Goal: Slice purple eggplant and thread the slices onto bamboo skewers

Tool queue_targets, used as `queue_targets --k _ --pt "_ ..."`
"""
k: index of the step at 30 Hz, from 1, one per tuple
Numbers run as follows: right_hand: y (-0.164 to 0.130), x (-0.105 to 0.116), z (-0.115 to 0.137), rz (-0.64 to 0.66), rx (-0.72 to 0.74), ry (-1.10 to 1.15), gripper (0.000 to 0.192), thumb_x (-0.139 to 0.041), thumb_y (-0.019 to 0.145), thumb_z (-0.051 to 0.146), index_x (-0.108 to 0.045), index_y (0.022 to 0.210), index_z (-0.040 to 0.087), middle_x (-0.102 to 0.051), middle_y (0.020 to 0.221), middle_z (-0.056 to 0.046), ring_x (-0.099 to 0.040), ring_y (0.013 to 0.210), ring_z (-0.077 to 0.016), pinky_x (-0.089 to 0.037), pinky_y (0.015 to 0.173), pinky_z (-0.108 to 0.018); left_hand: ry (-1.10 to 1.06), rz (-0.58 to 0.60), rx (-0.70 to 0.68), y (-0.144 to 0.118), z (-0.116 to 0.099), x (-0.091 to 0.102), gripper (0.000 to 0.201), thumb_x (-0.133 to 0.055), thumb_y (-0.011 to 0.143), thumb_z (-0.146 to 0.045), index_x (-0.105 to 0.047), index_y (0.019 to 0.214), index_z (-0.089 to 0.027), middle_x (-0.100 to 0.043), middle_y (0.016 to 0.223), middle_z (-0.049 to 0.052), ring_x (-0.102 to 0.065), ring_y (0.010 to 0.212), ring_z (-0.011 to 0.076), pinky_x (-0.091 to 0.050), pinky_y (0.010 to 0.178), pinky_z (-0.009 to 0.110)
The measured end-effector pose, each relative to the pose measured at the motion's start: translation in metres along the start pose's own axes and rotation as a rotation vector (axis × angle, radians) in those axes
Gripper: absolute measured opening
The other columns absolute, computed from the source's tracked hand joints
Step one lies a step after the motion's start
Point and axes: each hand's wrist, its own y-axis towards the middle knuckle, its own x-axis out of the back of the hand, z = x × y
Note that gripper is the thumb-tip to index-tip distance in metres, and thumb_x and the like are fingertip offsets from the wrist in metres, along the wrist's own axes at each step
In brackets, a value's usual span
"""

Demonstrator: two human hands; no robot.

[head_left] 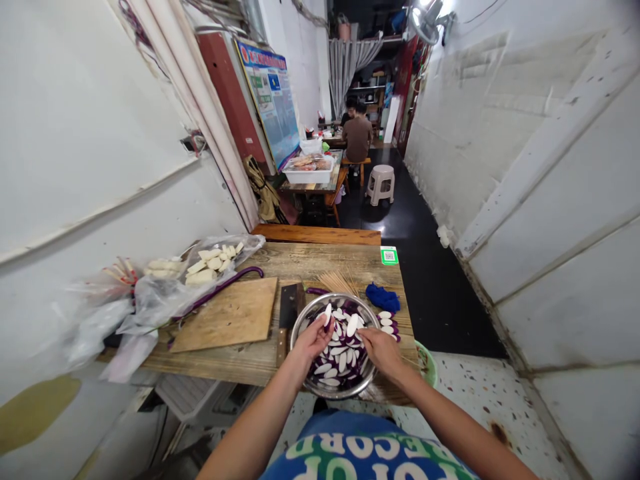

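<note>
Both hands work in a steel bowl (300, 327) of sliced eggplant (340, 360) at the near table edge. Left hand (313, 341) pinches one slice (327, 313) between thumb and fingers, lifted just above the pile. Right hand (383, 348) rests on the bowl's right side, fingers narrow, touching another slice (353, 325); whether it grips it I cannot tell.

Progress, as a judgement: slicing looks done, bowl fairly full, and a few slices (386, 322) lie on the table just right of the right hand. Bamboo skewers (340, 281) just beyond the bowl look unused, so most handling of the slices seems left.

Slices are oval and flat, with white flesh and a thin purple rim. The bowl is round and shiny metal.

Left of the left hand lies a cleaver (289, 313) with a dark blade, then a worn wooden cutting board (230, 313). Further left, crumpled clear plastic bags (160, 293) hold pale chunks. Beyond the right hand is a blue cloth (383, 297), soft and bunched. The table (300, 260) is rough plank. Far off, a person (357, 137) sits beside a white stool (381, 183).
</note>
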Motion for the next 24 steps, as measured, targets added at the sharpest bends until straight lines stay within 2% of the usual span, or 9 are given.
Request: queue_targets --k 9,16,21,24 --pt "-0.0026 0.0061 0.0046 0.028 -0.033 0.003 0.028 -0.039 0.084 0.019 -0.064 0.096 0.025 -0.067 0.093 -0.001 -0.061 0.083 -0.0135 -0.041 0.074 -0.019 -0.001 0.013 -0.046 0.0043 0.0011 0.0036 0.010 -0.053 0.075 -0.002 -0.055 0.080 -0.011 -0.065 0.073 0.006 -0.064 0.072 0.0167 -0.055 0.066 0.030" --pt "-0.0040 0.0044 0.0034 0.047 -0.068 0.015 0.029 -0.039 0.084 0.019 -0.064 0.097 0.024 -0.067 0.096 -0.002 -0.060 0.086 -0.0146 -0.042 0.076 -0.021 0.084 0.038 -0.086 0.0031 0.0073 0.0031 0.011 -0.053 0.074 -0.002 -0.057 0.079 -0.011 -0.065 0.072 0.004 -0.064 0.069 0.0146 -0.055 0.068 0.030" --pt "-0.0045 0.0040 0.0022 0.054 -0.071 0.026 0.029 -0.039 0.084 0.019 -0.063 0.100 0.024 -0.065 0.100 -0.001 -0.060 0.088 -0.0138 -0.041 0.078 -0.020 0.050 -0.019 -0.104 0.0036 0.0063 -0.0026 0.010 -0.052 0.075 -0.001 -0.056 0.075 -0.011 -0.065 0.071 0.004 -0.064 0.069 0.0149 -0.055 0.066 0.029" --pt "-0.0046 0.0046 0.0023 0.058 -0.067 0.030 0.030 -0.039 0.084 0.019 -0.063 0.100 0.024 -0.066 0.098 -0.002 -0.060 0.087 -0.0138 -0.042 0.077 -0.021 0.025 -0.011 -0.102 0.0031 0.0041 -0.0055 0.011 -0.051 0.075 -0.001 -0.056 0.075 -0.010 -0.065 0.071 0.005 -0.064 0.070 0.0156 -0.055 0.066 0.029"
